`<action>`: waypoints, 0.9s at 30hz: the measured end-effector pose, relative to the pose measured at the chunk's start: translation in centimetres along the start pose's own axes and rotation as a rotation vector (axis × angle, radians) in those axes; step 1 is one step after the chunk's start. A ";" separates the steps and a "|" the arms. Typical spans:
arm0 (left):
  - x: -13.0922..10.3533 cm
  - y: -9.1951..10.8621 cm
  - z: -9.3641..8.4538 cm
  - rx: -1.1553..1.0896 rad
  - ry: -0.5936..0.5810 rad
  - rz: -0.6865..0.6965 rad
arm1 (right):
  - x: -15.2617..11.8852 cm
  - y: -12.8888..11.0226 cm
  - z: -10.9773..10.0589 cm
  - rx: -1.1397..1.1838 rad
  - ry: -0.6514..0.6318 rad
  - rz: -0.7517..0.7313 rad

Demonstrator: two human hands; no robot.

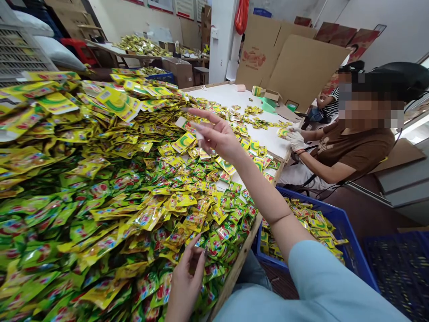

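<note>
A large heap of small yellow and green packets (127,210) covers the table in front of me. My right hand (216,134) is stretched out over the heap's far part, fingers apart, close to a small yellow box (184,142) lying on the packets. Nothing shows in its grasp. Low in the view, my left hand (191,268) hovers at the near edge of the heap with thumb and fingers apart and nothing visible between them. Flat yellow boxes (117,103) lie on top of the pile at the far left.
A blue crate (351,241) of yellow packets stands below the table's wooden edge (239,264). Across the right corner sits a person in a brown shirt (362,150), gloved hands holding a yellow packet. Cardboard (301,67) stands behind the white tabletop (250,100).
</note>
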State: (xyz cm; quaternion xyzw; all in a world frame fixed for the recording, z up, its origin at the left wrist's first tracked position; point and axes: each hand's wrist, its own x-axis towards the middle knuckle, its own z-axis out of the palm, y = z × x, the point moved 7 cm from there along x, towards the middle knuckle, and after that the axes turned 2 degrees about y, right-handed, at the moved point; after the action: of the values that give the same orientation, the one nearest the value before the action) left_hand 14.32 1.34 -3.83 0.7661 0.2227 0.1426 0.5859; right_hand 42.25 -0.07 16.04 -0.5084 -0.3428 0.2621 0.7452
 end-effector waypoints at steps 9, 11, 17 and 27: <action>-0.7 -0.7 0.1 0.004 0.054 -0.007 | -1.8 10.9 -2.0 0.115 0.110 0.432; -0.7 -1.3 0.2 0.018 0.048 -0.002 | -5.3 12.9 -0.1 0.106 0.008 0.500; -0.3 -1.5 0.2 0.114 -0.038 0.085 | -12.5 16.3 2.4 0.028 -0.250 0.627; -0.6 -1.3 0.2 0.046 0.046 0.051 | -12.1 14.7 2.6 -0.027 -0.251 0.614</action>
State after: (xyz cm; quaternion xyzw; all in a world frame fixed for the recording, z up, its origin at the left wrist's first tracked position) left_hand 13.67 1.19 -5.09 0.7812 0.2196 0.1701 0.5591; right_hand 32.08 -2.44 -0.02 -0.5615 -0.2661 0.5302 0.5768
